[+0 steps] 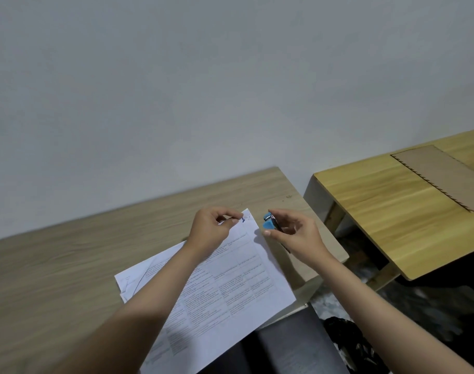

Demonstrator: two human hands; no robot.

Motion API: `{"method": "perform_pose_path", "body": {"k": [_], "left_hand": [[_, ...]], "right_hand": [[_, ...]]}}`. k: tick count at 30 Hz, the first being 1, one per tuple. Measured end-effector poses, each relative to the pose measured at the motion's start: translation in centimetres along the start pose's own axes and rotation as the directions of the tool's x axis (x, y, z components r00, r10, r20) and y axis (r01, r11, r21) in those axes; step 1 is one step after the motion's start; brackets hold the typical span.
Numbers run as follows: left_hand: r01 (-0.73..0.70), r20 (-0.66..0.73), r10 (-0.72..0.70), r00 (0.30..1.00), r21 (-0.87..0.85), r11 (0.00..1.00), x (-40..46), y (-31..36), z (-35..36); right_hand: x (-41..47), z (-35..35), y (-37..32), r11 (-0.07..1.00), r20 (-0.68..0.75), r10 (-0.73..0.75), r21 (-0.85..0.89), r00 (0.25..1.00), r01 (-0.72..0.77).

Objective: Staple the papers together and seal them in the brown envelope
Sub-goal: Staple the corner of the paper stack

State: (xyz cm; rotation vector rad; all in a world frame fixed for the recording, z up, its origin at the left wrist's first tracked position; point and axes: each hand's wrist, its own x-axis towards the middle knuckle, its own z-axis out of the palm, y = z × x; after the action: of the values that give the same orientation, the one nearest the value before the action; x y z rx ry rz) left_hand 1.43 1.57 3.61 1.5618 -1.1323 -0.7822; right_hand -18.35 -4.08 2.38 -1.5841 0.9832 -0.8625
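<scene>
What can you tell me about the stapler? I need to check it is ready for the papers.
The stapler is small, with blue plastic ends and a dark metal middle. The right hand grips it in the air, its mouth pointing at the top corner of the papers, a small gap apart. Fingers hide its rear. The left hand pinches that corner. Whether it holds staples cannot be seen.

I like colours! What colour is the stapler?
Blue stapler, seen best in the head view.
</scene>
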Motion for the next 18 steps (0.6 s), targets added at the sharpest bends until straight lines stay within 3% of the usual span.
{"method": "perform_pose_path", "body": {"k": [14,18], "left_hand": [[-0.263,0.186,0.229,0.956,0.186,0.947,0.1,1.1,-0.4],[-0.297,0.209,0.254,0.944,0.211,0.931,0.3,0.8,-0.3]], "right_hand": [[0.6,-0.3,-2.5,0.989,0.266,-0.04,-0.124,0.963,0.076],[1.0,-0.3,-2.1,0.989,0.259,0.009,-0.142,0.966,0.029]]}}
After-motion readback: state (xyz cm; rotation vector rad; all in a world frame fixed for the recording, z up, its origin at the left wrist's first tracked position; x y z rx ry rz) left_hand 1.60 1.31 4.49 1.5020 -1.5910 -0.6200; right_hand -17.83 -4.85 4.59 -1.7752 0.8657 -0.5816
